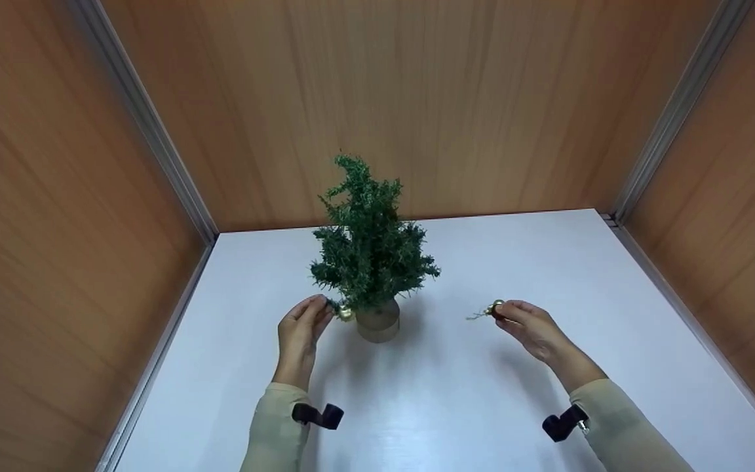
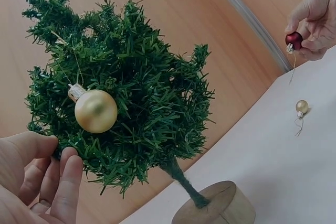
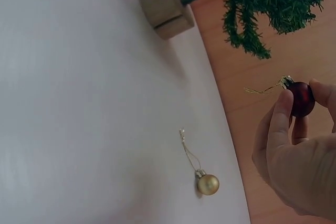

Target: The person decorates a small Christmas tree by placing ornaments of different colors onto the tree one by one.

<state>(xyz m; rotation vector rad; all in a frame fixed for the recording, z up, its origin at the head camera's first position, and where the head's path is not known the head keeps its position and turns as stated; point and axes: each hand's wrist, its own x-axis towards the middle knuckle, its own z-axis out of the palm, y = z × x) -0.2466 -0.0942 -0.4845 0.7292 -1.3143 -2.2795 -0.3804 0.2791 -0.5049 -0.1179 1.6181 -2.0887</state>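
A small artificial Christmas tree (image 1: 371, 249) stands upright on a round wooden base (image 1: 377, 321). At its lower left, my left hand (image 1: 300, 331) pinches a branch tip between thumb and fingers. Close beside those fingers a gold bauble (image 2: 96, 110) hangs from the tree by a thin gold string. Off to the right of the tree, my right hand (image 1: 535, 331) holds a dark red bauble (image 3: 301, 99) between thumb and fingertips. The red bauble's gold string (image 3: 262, 89) dangles free, pointing toward the tree.
A second gold bauble (image 3: 208, 184) lies on the white table (image 1: 456, 393) near the right hand, its string stretched out. Wood-grain panels (image 1: 456, 111) enclose the table at the back and both sides, with grey metal strips (image 1: 154, 131) at the corners.
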